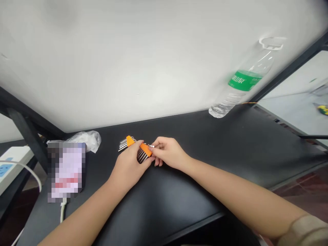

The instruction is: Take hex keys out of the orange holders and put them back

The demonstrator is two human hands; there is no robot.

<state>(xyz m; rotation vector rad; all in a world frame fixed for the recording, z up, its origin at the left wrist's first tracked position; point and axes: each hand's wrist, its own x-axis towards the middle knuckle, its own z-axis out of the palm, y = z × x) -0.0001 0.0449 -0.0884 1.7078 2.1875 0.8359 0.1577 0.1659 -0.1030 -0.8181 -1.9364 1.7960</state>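
Note:
Two orange plastic parts of a hex key set (146, 149) show on either side of my left hand (129, 164), with silvery keys poking out below them. Whether the parts are one holder or two is hidden by the fingers. My left hand is closed around the set, thumb in front and fingers over the top. At its right end, my right hand (166, 152) pinches with thumb and forefinger by the short bent key ends (152, 146). Which key the right fingers touch, I cannot make out.
Both hands work over a black tabletop (179, 198) against a white wall. A clear bottle with a green label (244, 80) stands at the back right. On the left lie a blurred-out phone-like object (68, 171) with a cable, a crumpled plastic bag (93, 140) and a white power strip (15, 160).

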